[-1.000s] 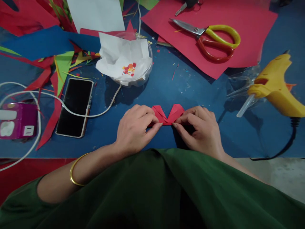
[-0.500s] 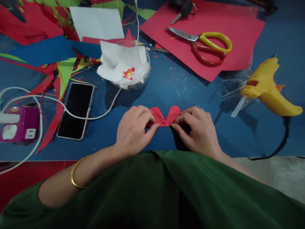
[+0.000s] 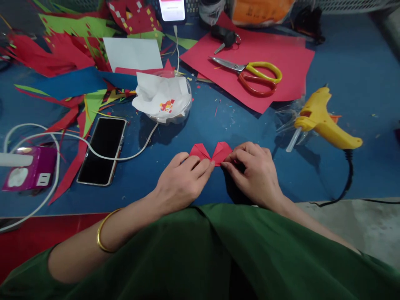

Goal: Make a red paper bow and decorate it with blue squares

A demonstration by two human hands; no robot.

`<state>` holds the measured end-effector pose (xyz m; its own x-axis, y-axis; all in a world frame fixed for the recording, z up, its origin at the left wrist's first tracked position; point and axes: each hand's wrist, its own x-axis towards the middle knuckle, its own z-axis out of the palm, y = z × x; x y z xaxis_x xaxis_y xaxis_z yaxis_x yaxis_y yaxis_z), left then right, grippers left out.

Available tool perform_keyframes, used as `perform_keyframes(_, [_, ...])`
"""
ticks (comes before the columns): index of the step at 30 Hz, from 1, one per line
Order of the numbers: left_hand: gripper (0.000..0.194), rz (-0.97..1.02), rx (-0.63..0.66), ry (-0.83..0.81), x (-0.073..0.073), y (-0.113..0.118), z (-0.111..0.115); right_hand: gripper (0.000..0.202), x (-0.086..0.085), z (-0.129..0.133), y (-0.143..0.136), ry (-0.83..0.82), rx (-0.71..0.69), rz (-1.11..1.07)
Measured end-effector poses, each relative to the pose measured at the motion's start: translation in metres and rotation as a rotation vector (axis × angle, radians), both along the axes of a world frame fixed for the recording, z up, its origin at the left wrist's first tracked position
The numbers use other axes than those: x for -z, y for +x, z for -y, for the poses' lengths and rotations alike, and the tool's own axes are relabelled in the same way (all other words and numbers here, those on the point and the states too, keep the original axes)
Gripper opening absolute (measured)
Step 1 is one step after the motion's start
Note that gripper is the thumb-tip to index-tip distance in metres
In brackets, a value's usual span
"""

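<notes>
A small folded red paper point(image 3: 220, 152) with two raised, angled flaps and a notch between them lies on the blue table in front of me. My left hand point(image 3: 186, 178) is closed at its left and lower side, index finger and thumb pressed together at the bottom fold. On the other side, my right hand point(image 3: 252, 171) pinches the lower right corner between thumb and curled fingers. The outer ends of the paper are partly hidden behind my fingers.
Yellow-and-red-handled scissors point(image 3: 250, 75) and a key point(image 3: 225, 38) rest on red sheets point(image 3: 293, 66). A yellow glue gun point(image 3: 325, 121) lies right. Left are a dark phone point(image 3: 103, 150), white cable point(image 3: 134, 158), purple adapter point(image 3: 34, 166), paper scraps point(image 3: 71, 50) and a tissue-lined bowl point(image 3: 175, 118).
My left hand has shifted its fingers, moving down and over the paper's lower fold toward its middle. My right hand keeps its pinch. The view has tilted up, showing more of the table's far side.
</notes>
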<state>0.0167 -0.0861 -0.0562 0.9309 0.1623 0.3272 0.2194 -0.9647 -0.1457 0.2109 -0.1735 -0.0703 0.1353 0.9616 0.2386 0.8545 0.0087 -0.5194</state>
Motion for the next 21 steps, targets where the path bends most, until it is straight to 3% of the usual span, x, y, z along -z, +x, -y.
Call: perform_keyframes(21, [0.037, -0.024, 0.017, -0.105, 0.003, -0.004, 0.003, 0.004, 0.007, 0.021, 0.007, 0.039, 0.243, 0.108])
